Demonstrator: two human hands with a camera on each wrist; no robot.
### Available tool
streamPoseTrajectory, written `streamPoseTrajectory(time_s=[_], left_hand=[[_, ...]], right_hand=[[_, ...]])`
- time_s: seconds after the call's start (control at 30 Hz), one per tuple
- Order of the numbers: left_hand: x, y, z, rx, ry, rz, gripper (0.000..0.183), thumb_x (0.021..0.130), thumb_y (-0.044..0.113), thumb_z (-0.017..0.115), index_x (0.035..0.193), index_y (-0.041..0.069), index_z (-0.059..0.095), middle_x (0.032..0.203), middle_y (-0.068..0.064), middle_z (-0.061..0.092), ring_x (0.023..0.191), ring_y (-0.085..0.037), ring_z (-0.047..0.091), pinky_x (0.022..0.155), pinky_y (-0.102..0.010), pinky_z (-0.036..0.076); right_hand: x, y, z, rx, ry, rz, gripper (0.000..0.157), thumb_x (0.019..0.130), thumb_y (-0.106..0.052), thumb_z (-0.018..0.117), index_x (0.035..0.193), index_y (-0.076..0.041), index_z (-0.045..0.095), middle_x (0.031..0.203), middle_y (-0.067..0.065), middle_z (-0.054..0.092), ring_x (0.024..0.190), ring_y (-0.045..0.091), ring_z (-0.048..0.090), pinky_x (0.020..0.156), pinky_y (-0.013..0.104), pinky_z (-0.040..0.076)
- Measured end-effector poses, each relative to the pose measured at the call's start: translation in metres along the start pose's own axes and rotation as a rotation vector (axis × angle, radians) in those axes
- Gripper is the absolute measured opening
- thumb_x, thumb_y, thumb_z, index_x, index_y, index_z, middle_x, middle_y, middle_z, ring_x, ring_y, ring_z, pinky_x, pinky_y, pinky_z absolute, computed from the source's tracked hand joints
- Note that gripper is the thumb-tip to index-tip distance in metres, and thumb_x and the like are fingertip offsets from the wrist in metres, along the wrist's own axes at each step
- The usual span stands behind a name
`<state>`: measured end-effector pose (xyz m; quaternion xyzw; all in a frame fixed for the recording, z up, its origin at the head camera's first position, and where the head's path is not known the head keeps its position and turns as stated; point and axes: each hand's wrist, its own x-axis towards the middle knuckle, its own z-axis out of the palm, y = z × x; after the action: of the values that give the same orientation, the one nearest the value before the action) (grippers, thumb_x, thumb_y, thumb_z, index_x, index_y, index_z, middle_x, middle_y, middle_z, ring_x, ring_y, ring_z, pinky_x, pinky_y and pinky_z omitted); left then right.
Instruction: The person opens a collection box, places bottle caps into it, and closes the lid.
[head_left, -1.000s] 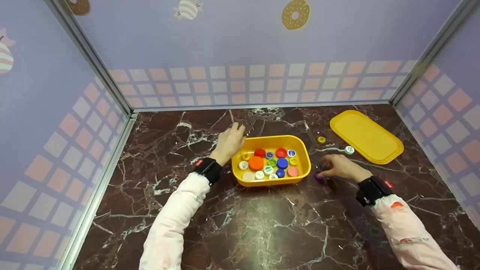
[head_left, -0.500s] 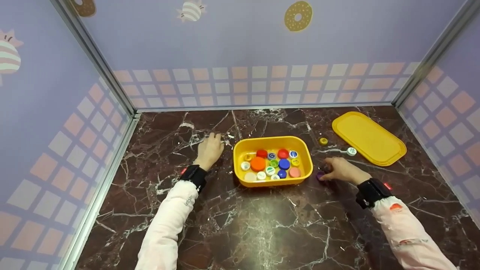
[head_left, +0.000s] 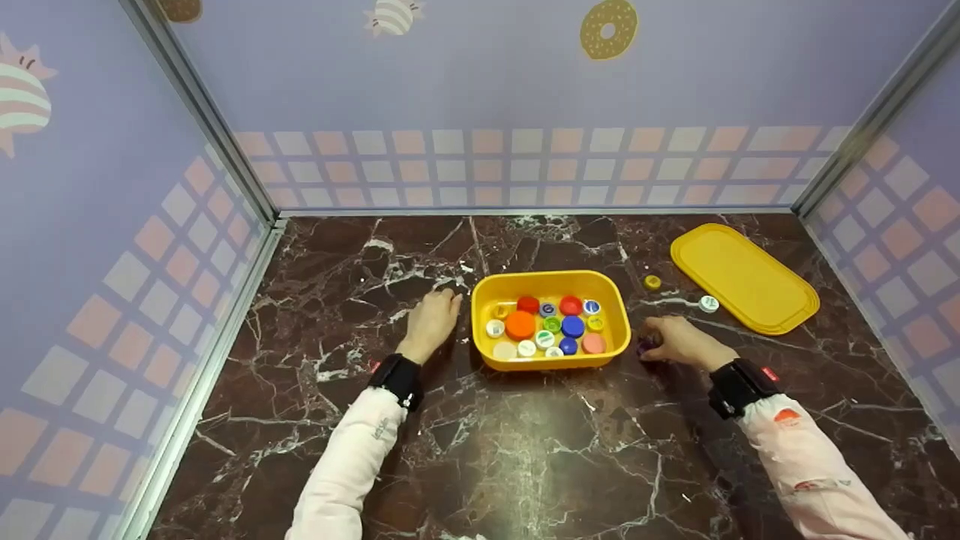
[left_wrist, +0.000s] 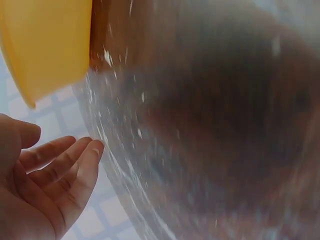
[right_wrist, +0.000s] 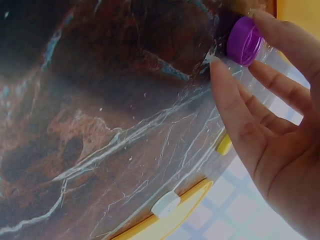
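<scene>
Beside the right end of a yellow box (head_left: 480, 337), my right hand (head_left: 681, 343) has its thumb at one edge of a purple bottle cap (right_wrist: 244, 42) and a finger at the opposite edge. The cap's hollow side shows in the right wrist view; in the head view the fingers mostly cover it. Inside the box lie several bottle caps, among them an orange cap (head_left: 520, 326) and a blue cap (head_left: 572, 327). My left hand (head_left: 433, 322) is left of the box, over the table. Its fingers (left_wrist: 70, 170) are loosely bent and hold nothing in the left wrist view.
A yellow lid (head_left: 745, 278) lies at the back right. Near its left edge are a white cap (head_left: 709, 304) and a small yellow cap (head_left: 652, 283) on the dark marbled table (head_left: 540, 450). Patterned panels (head_left: 525, 90) enclose the back and sides.
My left hand has drawn back from the box's left rim to the table beside it. My right hand stays at the purple bottle cap, its fingers now covering more of it.
</scene>
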<state>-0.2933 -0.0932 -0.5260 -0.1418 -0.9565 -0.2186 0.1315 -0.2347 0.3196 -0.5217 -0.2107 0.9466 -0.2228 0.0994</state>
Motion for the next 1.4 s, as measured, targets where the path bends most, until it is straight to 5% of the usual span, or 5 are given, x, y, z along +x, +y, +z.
streamPoseTrajectory(time_s=[0.2,0.4,0.93,1.4], left_hand=[[-0.006,0.016,0.002,-0.068,-0.039,-0.042,0.032,0.095,0.030,0.043,0.084,0.004,0.057,0.076,-0.016,0.061,0.067,-0.034,0.060,0.053,-0.046,0.046],[-0.009,0.024,0.003,-0.129,-0.113,-0.080,0.029,0.090,0.032,0.053,0.091,0.004,0.058,0.079,-0.017,0.062,0.067,-0.031,0.061,0.053,-0.042,0.045],[-0.012,0.035,0.015,-0.150,0.012,-0.097,0.015,0.083,0.012,0.055,0.086,-0.002,0.051,0.067,-0.021,0.059,0.060,-0.035,0.060,0.045,-0.043,0.045],[-0.011,0.042,0.021,-0.159,0.063,-0.115,0.014,0.080,0.008,0.056,0.087,-0.003,0.051,0.066,-0.022,0.059,0.060,-0.036,0.060,0.047,-0.043,0.046]], right_hand=[[0.001,0.000,0.003,0.015,-0.020,0.002,0.025,0.073,-0.007,0.073,0.092,0.002,0.061,0.076,0.008,0.059,0.061,0.016,0.052,0.054,0.032,0.046],[0.002,-0.001,-0.006,0.023,0.040,-0.012,0.020,0.072,-0.004,0.072,0.087,0.003,0.061,0.070,0.005,0.057,0.060,0.017,0.053,0.053,0.032,0.046],[0.020,-0.031,-0.052,-0.036,0.250,-0.052,0.020,0.072,-0.004,0.073,0.087,0.003,0.061,0.074,0.011,0.058,0.064,0.024,0.055,0.057,0.037,0.047],[0.048,-0.072,-0.041,-0.047,0.120,-0.186,0.023,0.071,0.000,0.073,0.090,0.004,0.061,0.078,0.012,0.059,0.069,0.024,0.057,0.061,0.035,0.050]])
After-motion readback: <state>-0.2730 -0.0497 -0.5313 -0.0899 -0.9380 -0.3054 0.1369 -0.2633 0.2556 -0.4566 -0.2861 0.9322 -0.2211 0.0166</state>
